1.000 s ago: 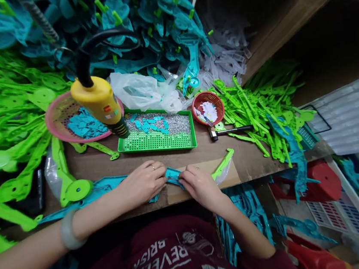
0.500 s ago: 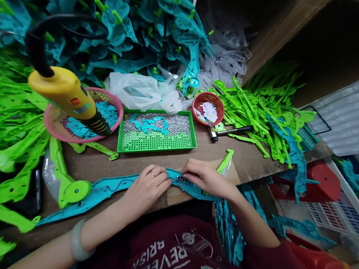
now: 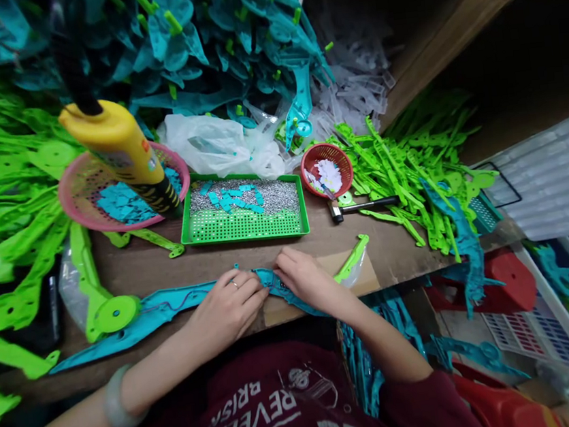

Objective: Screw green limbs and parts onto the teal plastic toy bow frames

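Observation:
A long blue plastic shell (image 3: 176, 300) lies across the front of the bench, with a thin dark wire running along its inside. My left hand (image 3: 235, 301), a ring on one finger, is closed on the shell near its middle. Just to the right, my right hand (image 3: 305, 276) has its fingertips pinched together over the shell's hollow; whatever they hold is hidden. Small dark parts show beneath those fingers. A tiny blue piece (image 3: 236, 266) sits by the shell's far edge. Behind the hands stands a green tray (image 3: 245, 226) of small metal pieces and blue tabs.
A yellow power tool (image 3: 125, 146) hangs over a pink basket (image 3: 75, 203) of blue pieces. A hammer (image 3: 366, 205) lies beside a small red basket (image 3: 344, 172). Green plastic parts (image 3: 387, 174) are heaped at right, more at left. A green piece (image 3: 354, 258) rests on cardboard.
My right hand has shifted left along the shell, closer to my left hand. The tiny blue piece now shows beyond the shell. The view has moved slightly.

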{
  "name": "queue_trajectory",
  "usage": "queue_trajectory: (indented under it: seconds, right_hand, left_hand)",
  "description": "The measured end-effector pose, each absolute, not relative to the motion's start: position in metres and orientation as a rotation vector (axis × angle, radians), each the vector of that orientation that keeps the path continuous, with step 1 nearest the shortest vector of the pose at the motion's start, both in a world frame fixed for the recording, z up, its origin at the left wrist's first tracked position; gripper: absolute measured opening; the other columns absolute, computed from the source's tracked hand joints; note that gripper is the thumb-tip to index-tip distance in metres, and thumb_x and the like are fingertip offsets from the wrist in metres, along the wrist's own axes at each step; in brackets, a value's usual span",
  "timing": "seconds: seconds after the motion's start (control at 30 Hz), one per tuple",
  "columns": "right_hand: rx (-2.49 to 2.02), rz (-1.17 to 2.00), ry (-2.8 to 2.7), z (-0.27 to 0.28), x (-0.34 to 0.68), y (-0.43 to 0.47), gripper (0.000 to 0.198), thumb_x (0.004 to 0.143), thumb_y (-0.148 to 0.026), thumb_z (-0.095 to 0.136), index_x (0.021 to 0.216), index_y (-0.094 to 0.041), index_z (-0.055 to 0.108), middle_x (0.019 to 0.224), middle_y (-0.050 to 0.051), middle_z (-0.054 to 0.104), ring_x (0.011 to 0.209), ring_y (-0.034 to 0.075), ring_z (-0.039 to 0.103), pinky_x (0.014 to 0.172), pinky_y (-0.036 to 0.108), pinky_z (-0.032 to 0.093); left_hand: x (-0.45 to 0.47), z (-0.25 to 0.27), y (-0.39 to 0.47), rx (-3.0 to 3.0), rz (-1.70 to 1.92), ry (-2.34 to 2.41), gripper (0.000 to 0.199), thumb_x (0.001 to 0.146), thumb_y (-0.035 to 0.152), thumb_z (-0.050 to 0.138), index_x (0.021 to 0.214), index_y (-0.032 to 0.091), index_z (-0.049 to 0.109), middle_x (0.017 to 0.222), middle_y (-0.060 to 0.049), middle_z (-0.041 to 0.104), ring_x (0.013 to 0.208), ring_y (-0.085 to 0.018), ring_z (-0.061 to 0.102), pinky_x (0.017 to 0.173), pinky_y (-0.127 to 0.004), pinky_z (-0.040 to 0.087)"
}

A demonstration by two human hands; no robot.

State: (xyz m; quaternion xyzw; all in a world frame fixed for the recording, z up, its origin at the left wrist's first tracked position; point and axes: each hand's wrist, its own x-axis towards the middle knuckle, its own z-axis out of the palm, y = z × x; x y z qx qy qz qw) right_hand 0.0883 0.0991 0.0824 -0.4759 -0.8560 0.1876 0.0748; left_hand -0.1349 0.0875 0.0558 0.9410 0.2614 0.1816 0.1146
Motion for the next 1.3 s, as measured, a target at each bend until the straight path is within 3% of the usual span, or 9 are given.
queue_trajectory:
  seconds: [0.17,0.33,0.6,0.8,1.3]
  right_hand:
    - [-1.469,0.51,-2.612,0.087,0.095,0.094,0.014,0.099,-0.015,0.05,0.086,-0.017,0.054,0.086,0.003,0.051,0.078,0.017,0.047,0.068,0.028,0.034]
    - [-1.463,0.43,-2.695,0.097,0.107,0.079,0.015,0.099,-0.015,0.049,0.088,-0.016,0.06,0.089,0.005,0.052,0.081,0.019,0.046,0.07,0.03,0.037]
    - [-1.58,0.326,-2.597,0.099,0.108,0.045,0.025,0.1,-0.011,0.043,0.117,-0.014,0.061,0.092,0.009,0.056,0.088,0.023,0.047,0.075,0.035,0.041]
    - [-1.659,0.184,-2.668,0.1,0.1,0.039,0.022,0.098,-0.01,0.046,0.111,-0.015,0.064,0.09,0.01,0.053,0.087,0.025,0.043,0.07,0.036,0.038]
    - [-1.703,0.364,-2.639,0.114,0.101,0.044,0.02,0.095,-0.005,0.048,0.106,-0.012,0.063,0.093,0.01,0.052,0.089,0.024,0.043,0.076,0.036,0.04]
  left_hand:
    - [-0.128,0.052,0.086,2.85,0.525,0.789,0.027,0.097,0.012,0.048,0.119,0.013,0.062,0.092,-0.007,0.063,0.094,-0.024,0.057,0.094,-0.044,0.043]
    - [-0.119,0.061,0.086,2.953,0.447,0.854,0.023,0.096,0.011,0.048,0.109,0.014,0.066,0.089,-0.007,0.062,0.091,-0.024,0.056,0.091,-0.043,0.042]
    - [-0.113,0.066,0.085,2.976,0.372,0.883,0.017,0.094,0.012,0.053,0.1,0.015,0.069,0.088,-0.007,0.062,0.089,-0.024,0.056,0.091,-0.041,0.039]
    - [-0.115,0.064,0.082,2.994,0.331,0.898,0.02,0.093,0.01,0.052,0.102,0.016,0.069,0.09,-0.007,0.063,0.091,-0.024,0.057,0.092,-0.042,0.04]
    - [-0.11,0.07,0.08,2.974,0.357,0.917,0.019,0.09,0.01,0.059,0.104,0.012,0.071,0.087,-0.007,0.063,0.09,-0.026,0.056,0.092,-0.044,0.039]
